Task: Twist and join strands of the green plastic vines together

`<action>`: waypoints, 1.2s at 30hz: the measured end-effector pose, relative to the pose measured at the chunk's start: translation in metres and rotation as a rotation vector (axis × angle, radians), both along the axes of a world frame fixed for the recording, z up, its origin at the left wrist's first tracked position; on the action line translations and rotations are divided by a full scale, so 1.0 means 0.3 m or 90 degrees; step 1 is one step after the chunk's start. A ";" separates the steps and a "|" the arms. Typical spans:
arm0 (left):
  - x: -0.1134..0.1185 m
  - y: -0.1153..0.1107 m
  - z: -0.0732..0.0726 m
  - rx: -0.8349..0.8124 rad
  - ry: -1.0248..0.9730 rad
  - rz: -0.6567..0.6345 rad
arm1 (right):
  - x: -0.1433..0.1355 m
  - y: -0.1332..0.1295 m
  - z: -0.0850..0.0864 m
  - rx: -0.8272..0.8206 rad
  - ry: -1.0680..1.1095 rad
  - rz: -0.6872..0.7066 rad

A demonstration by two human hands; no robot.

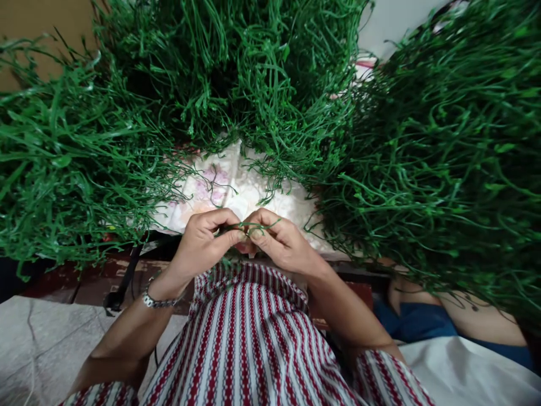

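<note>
- The left hand (202, 243) and the right hand (282, 242) meet at the middle of the view, just above the lap, fingertips touching each other.
- Both hands are curled and pinch a thin green stem (249, 226) between thumb and fingers; the stem runs across from one hand to the other, with a short end sticking out over the right knuckles.
- A metal bracelet (157, 300) sits on the left wrist.
- Under the hands lies a red-and-white striped garment (245, 344), covering the lap and both arms near the bottom edge.
- Heaps of green stems (443, 163) fill the upper half, piled on the left, the middle and the right, crowding close around the hands.
- Between the heaps, a pale cloth with a pink flower print (220, 186) shows, just beyond the fingertips.
- A dark reddish floor (84, 282) shows at the left below the heap, with a black cord (127, 282) lying across it.
- A grey sheet (38, 344) covers the lower left corner, a white one (465, 372) the lower right.
- At the right, under the heap, part of another person's limb and a blue cloth (418, 321) are seen.
- A tan wall (46, 22) shows in the upper left corner, a pale one (393, 22) at the upper right.
</note>
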State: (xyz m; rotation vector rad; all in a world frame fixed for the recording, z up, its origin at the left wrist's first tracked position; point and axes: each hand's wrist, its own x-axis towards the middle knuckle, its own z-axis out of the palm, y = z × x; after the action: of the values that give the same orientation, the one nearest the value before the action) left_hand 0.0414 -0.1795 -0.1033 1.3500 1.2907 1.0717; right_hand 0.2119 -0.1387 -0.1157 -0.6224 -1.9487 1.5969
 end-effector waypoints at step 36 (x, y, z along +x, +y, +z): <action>0.038 0.044 -0.046 -0.073 -0.277 0.157 | -0.054 -0.034 -0.042 0.252 -0.056 -0.192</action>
State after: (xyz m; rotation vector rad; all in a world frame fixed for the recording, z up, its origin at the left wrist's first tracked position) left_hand 0.0529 -0.1662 -0.1172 0.8241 1.1842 1.3506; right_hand 0.1958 -0.1490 -0.1282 -0.7830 -2.0418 0.9838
